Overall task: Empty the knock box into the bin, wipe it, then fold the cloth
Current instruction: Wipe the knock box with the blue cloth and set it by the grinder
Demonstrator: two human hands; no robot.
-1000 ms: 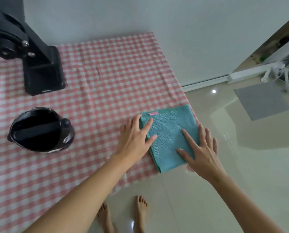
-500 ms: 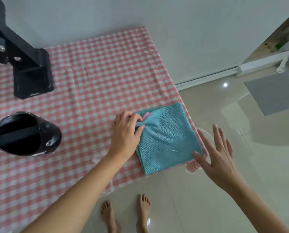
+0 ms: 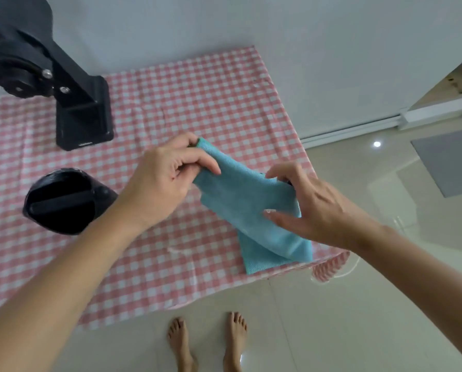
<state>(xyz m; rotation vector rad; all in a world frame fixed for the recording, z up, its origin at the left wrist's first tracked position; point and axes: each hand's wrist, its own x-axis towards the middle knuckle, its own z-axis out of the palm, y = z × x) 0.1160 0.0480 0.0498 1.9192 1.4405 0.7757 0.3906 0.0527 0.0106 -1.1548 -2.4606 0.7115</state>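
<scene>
At the far left a black machine (image 3: 71, 103) stands on the pink-and-white checked tablecloth (image 3: 197, 98), its heavy arm rising out of the top corner of the view. In front of it sits the black knock box (image 3: 63, 201), open side up, a black bar running across its mouth; the inside looks dark and bare, though its depth is too shadowed to be sure.

The left forearm comes in from the bottom left corner and crosses just beside the knock box. The left hand (image 3: 165, 181) is raised above the table with the wrist bent, thumb and curled fingers pinched on the far left corner of the teal cloth (image 3: 246, 210) — that corner is lifted clear of the table.

The cloth slopes down from that grip toward the near right corner of the table, where its lower part lies in layers on the tablecloth, close to the edge.

The right forearm enters from the right edge. The right hand (image 3: 318, 210) is at the cloth's right side: its upper fingers hook over the cloth's upper right edge and grasp it, while the thumb lies stretched across the front of the fabric.

Below the table edge, two bare feet (image 3: 207, 342) stand on a glossy pale floor (image 3: 358, 304).
</scene>
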